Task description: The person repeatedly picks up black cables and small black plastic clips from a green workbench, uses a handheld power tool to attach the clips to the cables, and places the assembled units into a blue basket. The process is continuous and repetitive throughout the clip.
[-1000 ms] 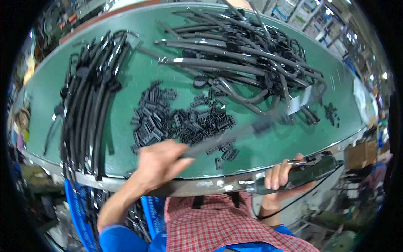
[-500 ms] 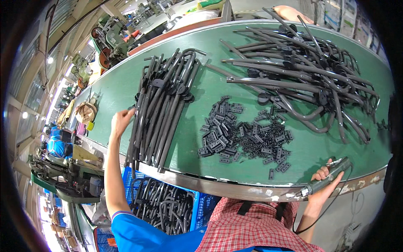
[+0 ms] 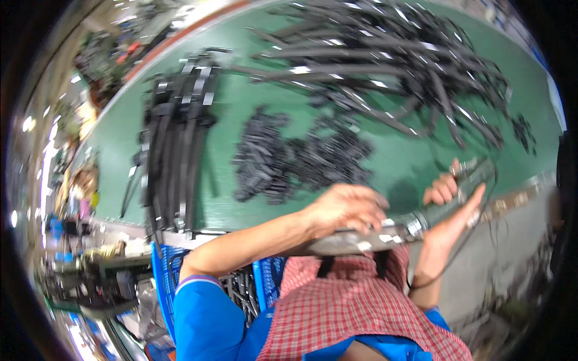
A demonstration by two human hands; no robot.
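My right hand is wrapped round an electric screwdriver at the table's near edge, its nose tilted down to the left. A cord hangs from the tool. My left hand is close to the screwdriver's nose, fingers bent and smeared by motion; whether anything is between them I cannot make out. Just beyond it lie small black plates in a heap, beside a pile of small dark screws. Bent dark metal tubes lie side by side at the left of the green table.
A larger tangle of bent tubes covers the far right. Below the near edge stands a blue crate with more tubes. A few small dark pieces lie at the right rim. Machines stand off to the left.
My left hand has left the tube row and moved right, towards the screwdriver's nose. The right hand still grips the screwdriver. The whole view has shifted and blurred.
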